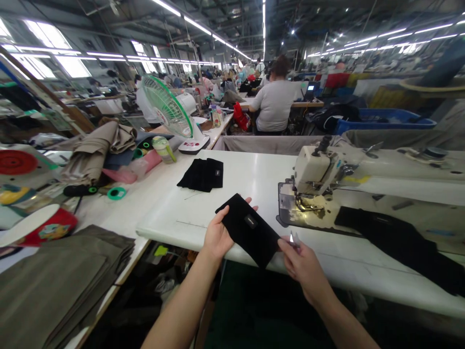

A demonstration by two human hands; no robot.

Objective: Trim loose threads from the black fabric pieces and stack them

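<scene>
A black fabric piece [250,237] with a small label is held above the front edge of the white table [163,213]. My left hand [219,235] grips its left end, thumb on top and fingers behind. At its right corner my right hand [300,259] pinches the fabric, with small metal snips [295,239] also in its fingers. Other black pieces [203,174], one with a label, lie farther back on the table. A sewing machine [314,169] stands to the right, with more black fabric [399,242] lying in front of it.
A green and white fan [169,109] stands behind the table. Folded grey-brown cloth [69,286] lies at the lower left, near a red container [54,225]. Green-ended spools [116,193] and bundled tan cloth [98,150] lie on the left. A person [276,102] sits ahead, facing away.
</scene>
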